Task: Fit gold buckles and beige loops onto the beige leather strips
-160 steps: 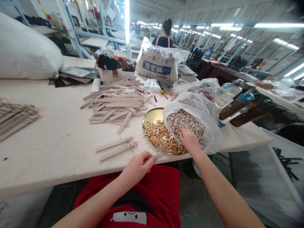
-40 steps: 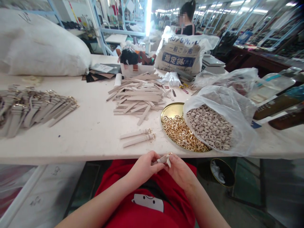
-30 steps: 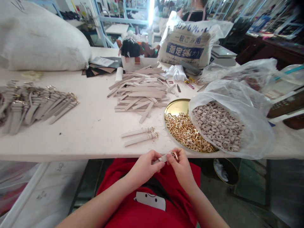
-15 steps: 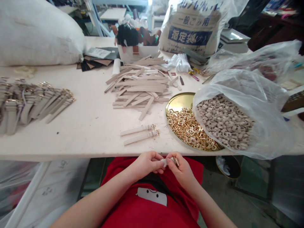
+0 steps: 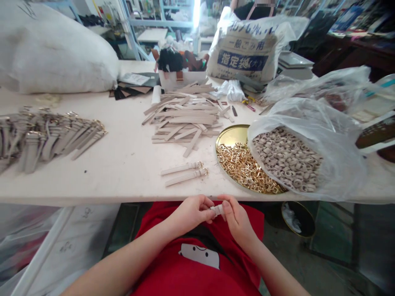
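Note:
Just below the table's front edge, my left hand [image 5: 197, 211] is closed on a beige buckle strap [image 5: 217, 210], its banded end sticking out toward the right. My right hand [image 5: 235, 216] is closed on the other end of that strap, thumb pressed against it and hiding the metal. On the table in front lie two beige straps with gold buckles [image 5: 187, 177], side by side. To the right, a gold tray [image 5: 233, 132] bears many small gold buckles [image 5: 243, 164]. A clear plastic bag of beige loops [image 5: 286, 158] overlaps the tray.
A heap of plain beige strips [image 5: 188, 117] lies mid-table. Buckled straps [image 5: 58, 133] are piled at left, near a big white sack [image 5: 58, 53]. Behind stand a white box [image 5: 175, 78] and a printed bag [image 5: 243, 53]. A bin [image 5: 298, 220] sits below, right. A person is partly visible at the back.
The right hand's fingers have shifted over the strap end, so the gold metal seen before is now covered. The view has tilted up slightly, and a person has come into sight behind.

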